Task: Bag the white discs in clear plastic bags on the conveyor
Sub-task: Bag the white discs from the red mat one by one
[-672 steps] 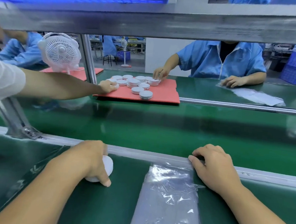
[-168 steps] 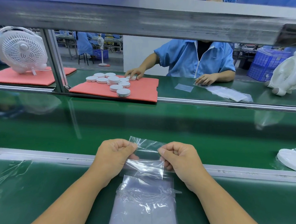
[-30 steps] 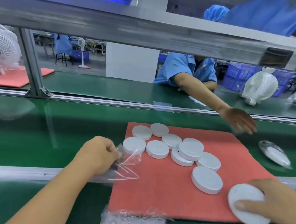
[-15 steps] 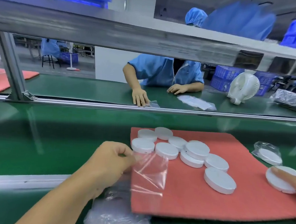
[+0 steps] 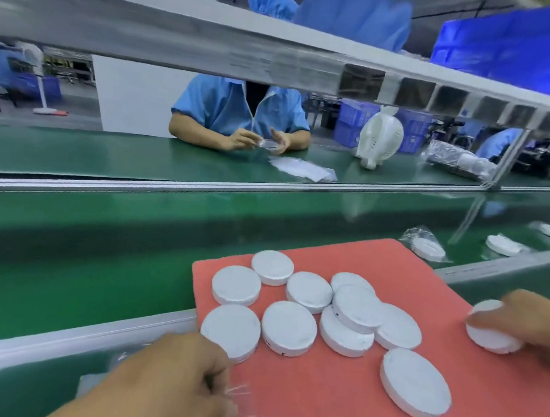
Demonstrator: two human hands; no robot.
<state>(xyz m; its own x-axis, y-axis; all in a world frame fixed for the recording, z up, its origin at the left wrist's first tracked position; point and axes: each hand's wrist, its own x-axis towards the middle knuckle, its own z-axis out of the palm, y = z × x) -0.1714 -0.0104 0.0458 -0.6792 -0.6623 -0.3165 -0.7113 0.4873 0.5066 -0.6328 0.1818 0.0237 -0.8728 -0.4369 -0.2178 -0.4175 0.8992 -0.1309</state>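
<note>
Your left hand (image 5: 170,386) is pinching a clear plastic bag (image 5: 240,411) with curled fingers at the near edge of the red mat (image 5: 335,401). Your right hand (image 5: 532,327) is gripping one white disc (image 5: 491,331) at the mat's right side, well apart from your left. Between your hands, the loose white discs (image 5: 291,326) are lying on the mat, the nearest just beyond your left knuckles. Past your right hand, a bagged disc (image 5: 427,248) is lying on the green conveyor (image 5: 100,261).
</note>
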